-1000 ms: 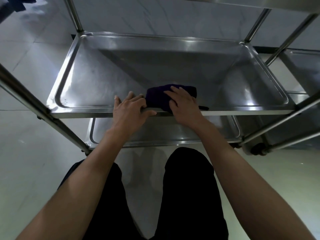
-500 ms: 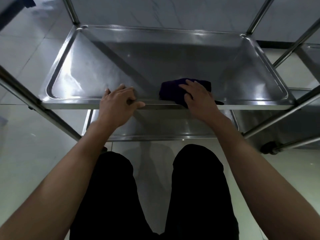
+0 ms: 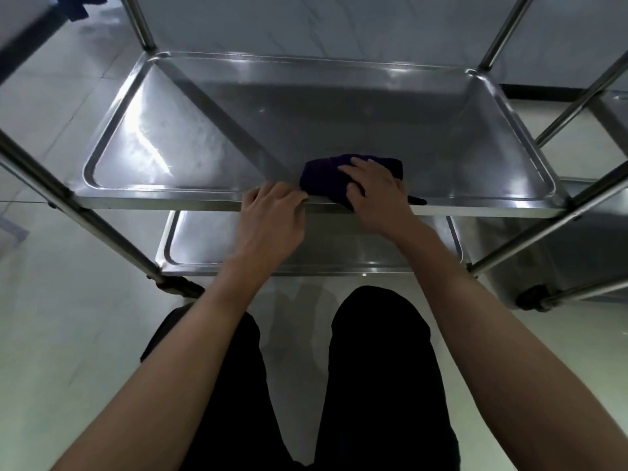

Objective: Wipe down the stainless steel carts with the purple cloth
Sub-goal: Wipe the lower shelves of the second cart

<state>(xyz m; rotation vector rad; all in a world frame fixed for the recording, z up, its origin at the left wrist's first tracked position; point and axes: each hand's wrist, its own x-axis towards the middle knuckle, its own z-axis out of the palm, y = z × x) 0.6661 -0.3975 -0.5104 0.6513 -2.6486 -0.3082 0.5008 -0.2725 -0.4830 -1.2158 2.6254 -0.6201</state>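
The purple cloth (image 3: 324, 180) lies bunched on the cart's middle shelf (image 3: 210, 130) at its near rim. The right hand (image 3: 375, 188) presses flat on it; the left hand (image 3: 272, 215) seemingly curls over the rim beside it.

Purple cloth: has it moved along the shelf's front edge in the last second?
Yes. The purple cloth slid rightward along the front edge of the shelf, toward its right corner, under the right hand.

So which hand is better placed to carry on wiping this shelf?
The right hand: it already lies flat on the purple cloth at the shelf's near edge. The left hand grips that edge beside it.
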